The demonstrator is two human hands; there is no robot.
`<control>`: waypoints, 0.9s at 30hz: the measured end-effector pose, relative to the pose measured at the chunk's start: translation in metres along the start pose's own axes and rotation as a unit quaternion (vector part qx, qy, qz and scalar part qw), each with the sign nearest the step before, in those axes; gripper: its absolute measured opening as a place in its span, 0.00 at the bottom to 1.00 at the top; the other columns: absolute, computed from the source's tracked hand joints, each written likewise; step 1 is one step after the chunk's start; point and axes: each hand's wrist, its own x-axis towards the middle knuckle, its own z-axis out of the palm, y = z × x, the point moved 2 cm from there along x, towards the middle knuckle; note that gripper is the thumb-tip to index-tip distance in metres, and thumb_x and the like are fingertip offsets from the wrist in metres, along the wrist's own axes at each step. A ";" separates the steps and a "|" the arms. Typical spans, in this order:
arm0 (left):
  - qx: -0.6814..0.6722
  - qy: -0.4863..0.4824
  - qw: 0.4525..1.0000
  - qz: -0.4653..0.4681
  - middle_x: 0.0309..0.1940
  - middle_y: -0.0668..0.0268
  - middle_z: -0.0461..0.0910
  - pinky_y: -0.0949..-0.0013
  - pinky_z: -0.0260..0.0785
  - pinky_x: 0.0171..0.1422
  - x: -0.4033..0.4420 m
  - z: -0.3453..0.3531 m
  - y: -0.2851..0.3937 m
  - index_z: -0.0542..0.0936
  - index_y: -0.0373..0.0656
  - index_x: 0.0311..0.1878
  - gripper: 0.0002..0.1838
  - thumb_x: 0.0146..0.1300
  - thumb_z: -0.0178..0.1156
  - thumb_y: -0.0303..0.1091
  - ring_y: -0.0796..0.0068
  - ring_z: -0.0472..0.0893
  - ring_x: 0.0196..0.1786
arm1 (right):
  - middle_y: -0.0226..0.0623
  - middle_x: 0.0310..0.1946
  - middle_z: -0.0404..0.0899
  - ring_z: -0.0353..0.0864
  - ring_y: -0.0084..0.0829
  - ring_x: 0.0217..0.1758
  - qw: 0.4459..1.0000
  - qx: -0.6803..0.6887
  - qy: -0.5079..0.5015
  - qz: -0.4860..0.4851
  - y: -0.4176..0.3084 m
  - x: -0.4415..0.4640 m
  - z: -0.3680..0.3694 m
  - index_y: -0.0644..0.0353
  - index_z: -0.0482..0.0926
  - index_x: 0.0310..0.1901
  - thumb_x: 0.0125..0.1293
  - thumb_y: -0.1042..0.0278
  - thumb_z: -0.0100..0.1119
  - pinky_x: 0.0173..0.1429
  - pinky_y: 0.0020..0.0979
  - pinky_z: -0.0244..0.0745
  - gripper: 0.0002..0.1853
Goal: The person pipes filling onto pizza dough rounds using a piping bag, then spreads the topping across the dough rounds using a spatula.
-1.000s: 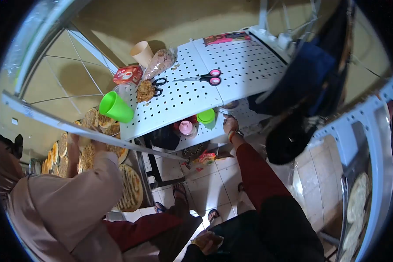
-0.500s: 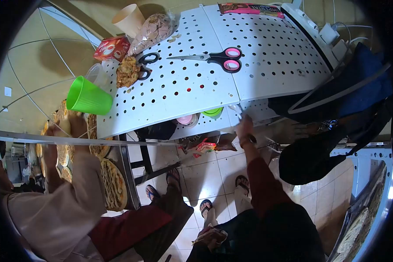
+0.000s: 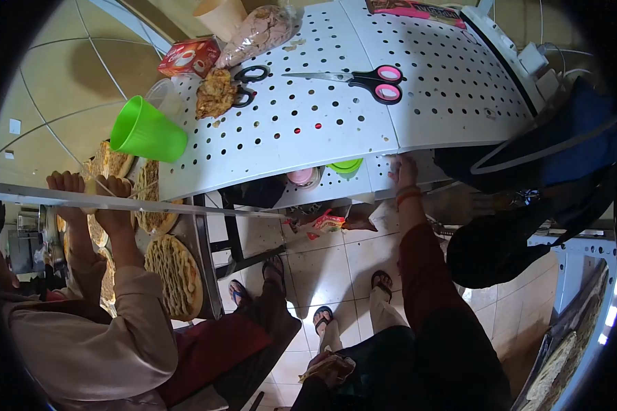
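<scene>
My right hand is under the front edge of the white perforated shelf, over the lower shelf. Its fingers are curled; what they hold, if anything, is hidden. A green lid and a pink-lidded jar sit to its left. Low in front of my body, my left hand is closed on a small brown-and-white packet, whose contents I cannot make out. Above my right hand, scissors with pink-lined handles lie on the upper shelf.
A green cup, browned food piece, red box and bag of pinkish slices stand at left. A co-worker's hands press near topped flatbreads. Dark bags hang at right.
My right hand has moved up and right; the pale, shiny item beside its fingers no longer shows. The co-worker's hands have come together higher up. The view has shifted slightly.
</scene>
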 end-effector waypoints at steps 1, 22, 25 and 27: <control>-0.001 -0.002 1.000 -0.002 0.41 0.63 0.72 0.69 0.64 0.52 -0.001 0.000 -0.001 0.67 0.39 0.52 0.21 0.52 0.52 0.21 0.72 0.73 0.44 | 0.30 0.24 0.67 0.65 0.25 0.20 1.000 -0.001 -0.001 -0.002 0.009 -0.004 -0.007 0.56 0.68 0.36 0.54 0.56 0.53 0.26 0.28 0.69 0.14; 0.059 -0.081 0.995 -0.024 0.43 0.63 0.73 0.68 0.62 0.57 -0.116 -0.049 0.039 0.69 0.41 0.50 0.23 0.47 0.53 0.15 0.71 0.72 0.49 | 0.25 0.17 0.61 0.57 0.17 0.12 0.979 0.154 -0.082 0.108 0.053 -0.291 -0.097 0.61 0.71 0.27 0.52 0.69 0.52 0.30 0.33 0.76 0.05; 0.086 -0.094 0.991 -0.027 0.44 0.63 0.73 0.68 0.62 0.57 -0.168 -0.071 0.048 0.69 0.41 0.50 0.24 0.47 0.53 0.14 0.71 0.72 0.49 | 0.26 0.17 0.66 0.58 0.16 0.14 0.979 0.093 -0.144 0.112 0.031 -0.357 -0.102 0.61 0.71 0.30 0.53 0.70 0.53 0.28 0.30 0.75 0.05; 0.059 -0.116 0.991 0.032 0.44 0.63 0.73 0.70 0.63 0.56 -0.188 -0.086 0.032 0.69 0.41 0.51 0.24 0.47 0.59 0.19 0.72 0.72 0.49 | 0.25 0.18 0.67 0.57 0.15 0.14 0.974 0.080 -0.188 0.100 -0.002 -0.403 -0.106 0.61 0.71 0.31 0.53 0.70 0.53 0.27 0.30 0.74 0.05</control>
